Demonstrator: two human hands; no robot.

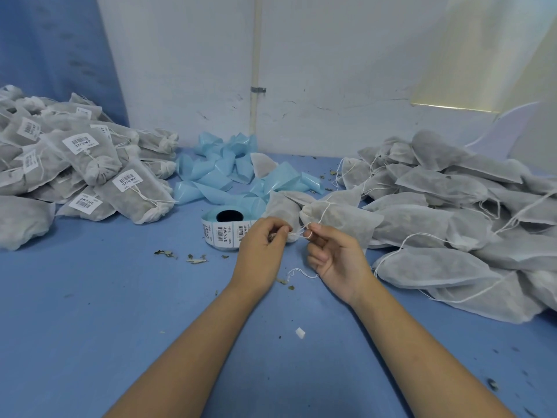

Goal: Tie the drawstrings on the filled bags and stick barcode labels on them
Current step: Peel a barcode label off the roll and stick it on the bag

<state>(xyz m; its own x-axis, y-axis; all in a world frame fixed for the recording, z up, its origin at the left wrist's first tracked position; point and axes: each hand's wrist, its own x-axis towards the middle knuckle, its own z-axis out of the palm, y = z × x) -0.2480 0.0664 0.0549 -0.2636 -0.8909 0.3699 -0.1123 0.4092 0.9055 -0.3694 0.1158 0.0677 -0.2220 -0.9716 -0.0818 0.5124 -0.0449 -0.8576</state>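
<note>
A filled white mesh bag (pixel 281 208) lies in the middle of the blue table, its gathered neck toward me. My left hand (pixel 261 248) pinches that neck. My right hand (pixel 334 257) pinches the white drawstring (pixel 301 233) just right of the neck; the string's loose end (pixel 301 272) trails on the table between my wrists. A roll of barcode labels (pixel 224 230) stands just left of my left hand, partly hidden by it.
A heap of tied, labelled bags (pixel 87 173) fills the left side. A pile of unlabelled bags with loose strings (pixel 452 230) fills the right. Curled blue label backing strips (pixel 229 173) lie at the back. Dried leaf bits (pixel 180 256) are scattered on the table.
</note>
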